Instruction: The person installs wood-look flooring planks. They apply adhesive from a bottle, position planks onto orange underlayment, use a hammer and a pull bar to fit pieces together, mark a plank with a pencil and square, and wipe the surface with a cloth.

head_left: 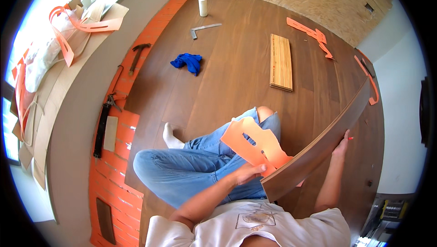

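A long brown plank (314, 142) is held on edge at an angle across my right side, its far end reaching up to the upper right. My right hand (340, 144) grips it along the lower right, with a small red item (350, 138), too small to name, at the fingers. My left hand (249, 173) is closed on a cut orange foam sheet (248, 144) with slots, against the plank's near end and over my jeans (173, 169).
Laid brown flooring (227, 88) carries stacked planks (281, 62), a blue cloth (186, 63), metal square (202, 27), white bottle (203, 6) and orange scraps (309, 31). Orange underlay (116, 178) at left holds a hammer (135, 60) and caulking gun (102, 128). Cardboard (104, 19) covers the window sill.
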The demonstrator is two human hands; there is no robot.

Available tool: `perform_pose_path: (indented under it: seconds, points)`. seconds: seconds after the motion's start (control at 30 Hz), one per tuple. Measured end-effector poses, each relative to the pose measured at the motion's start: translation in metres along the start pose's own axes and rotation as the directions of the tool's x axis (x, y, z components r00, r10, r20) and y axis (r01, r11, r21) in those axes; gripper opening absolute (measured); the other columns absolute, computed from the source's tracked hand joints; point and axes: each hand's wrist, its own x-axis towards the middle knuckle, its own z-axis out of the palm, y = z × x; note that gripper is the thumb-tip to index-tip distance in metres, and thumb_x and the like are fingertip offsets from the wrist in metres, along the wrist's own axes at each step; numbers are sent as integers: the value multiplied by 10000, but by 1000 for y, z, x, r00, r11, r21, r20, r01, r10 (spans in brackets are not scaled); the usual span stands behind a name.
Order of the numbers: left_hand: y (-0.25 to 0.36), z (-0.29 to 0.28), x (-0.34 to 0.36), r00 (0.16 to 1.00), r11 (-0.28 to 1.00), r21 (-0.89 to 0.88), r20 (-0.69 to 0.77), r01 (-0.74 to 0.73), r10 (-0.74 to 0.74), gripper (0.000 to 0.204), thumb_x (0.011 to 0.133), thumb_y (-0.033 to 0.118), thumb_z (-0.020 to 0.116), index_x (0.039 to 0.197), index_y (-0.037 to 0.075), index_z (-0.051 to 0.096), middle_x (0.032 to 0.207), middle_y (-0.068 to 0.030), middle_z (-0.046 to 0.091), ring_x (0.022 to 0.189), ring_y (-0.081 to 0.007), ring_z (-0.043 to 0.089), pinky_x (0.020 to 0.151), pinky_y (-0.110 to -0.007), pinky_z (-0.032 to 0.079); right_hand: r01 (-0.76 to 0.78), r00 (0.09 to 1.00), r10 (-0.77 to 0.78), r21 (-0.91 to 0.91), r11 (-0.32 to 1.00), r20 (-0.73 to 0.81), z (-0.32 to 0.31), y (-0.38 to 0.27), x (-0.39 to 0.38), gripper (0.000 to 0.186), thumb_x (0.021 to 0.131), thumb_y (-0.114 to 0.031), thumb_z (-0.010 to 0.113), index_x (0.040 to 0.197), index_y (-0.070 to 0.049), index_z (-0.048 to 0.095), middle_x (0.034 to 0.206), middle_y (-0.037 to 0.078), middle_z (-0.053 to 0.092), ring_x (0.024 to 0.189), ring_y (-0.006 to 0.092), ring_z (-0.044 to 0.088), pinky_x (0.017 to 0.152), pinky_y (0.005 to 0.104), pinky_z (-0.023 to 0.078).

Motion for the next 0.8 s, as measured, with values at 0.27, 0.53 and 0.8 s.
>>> perform_pose_path:
  seconds: [0.27, 0.53, 0.8]
  points:
    - [7, 43, 32, 993, 950, 313, -106, -10, 46, 577, 914, 383, 776, 1341, 64, 555, 1253, -50, 627, 1164, -161, 585, 987, -343, 471, 0, 997, 2, -22, 1000, 72, 17, 2, -9, 631, 1010, -523, 587, 1425, -49, 552, 1462, 76, 570, 1323, 256, 535, 1137, 392, 409]
    - [-17, 28, 37, 967, 941, 334, -218, -52, 130, 292, 1013, 200, 650, 1261, 50, 613, 1110, -26, 661, 974, -111, 624, 749, -270, 539, -104, 986, 97, 43, 994, 138, 42, 20, -29, 591, 1012, -523, 584, 1396, -74, 583, 1426, 47, 600, 1296, 240, 549, 1123, 378, 415]
    - [-42, 7, 61, 864, 874, 485, -452, 27, 223, 270, 1009, 93, 575, 1269, 24, 604, 1055, -60, 676, 919, -160, 663, 775, -313, 564, -43, 939, 39, 4, 999, 341, 22, 39, 17, 403, 1005, -447, 617, 1085, -61, 705, 936, 97, 727, 829, 226, 708, 721, 348, 603]
